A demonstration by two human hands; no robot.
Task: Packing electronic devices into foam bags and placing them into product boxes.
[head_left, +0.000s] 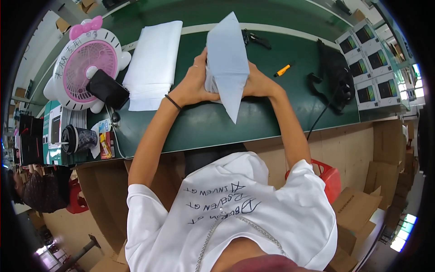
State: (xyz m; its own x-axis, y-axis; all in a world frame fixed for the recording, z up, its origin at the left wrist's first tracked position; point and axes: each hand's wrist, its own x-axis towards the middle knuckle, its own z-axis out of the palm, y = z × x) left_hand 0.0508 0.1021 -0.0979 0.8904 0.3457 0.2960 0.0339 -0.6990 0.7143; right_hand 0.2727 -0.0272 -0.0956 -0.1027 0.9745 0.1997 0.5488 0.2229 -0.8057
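Observation:
A box-shaped packet wrapped in white paper (228, 59) is held on edge above the green worktable (195, 131). Pointed paper flaps stick out at its far and near ends. My left hand (195, 84) is closed around its left side, thumb toward the near flap. On the opposite side, my right hand (259, 83) grips it, with its fingers partly hidden by the packet. Whatever lies inside the paper is mostly covered. Left of my left hand lies a stack of white paper sheets (152, 59).
A pink and white fan (88, 63), a black box-shaped object (108, 89) and a lidded cup (81, 138) stand at left. To the right are an orange-handled tool (282, 70), a black bag-like object (337, 75) and stacked boxes (371, 63). Black pliers-like tool (259, 41) lies behind.

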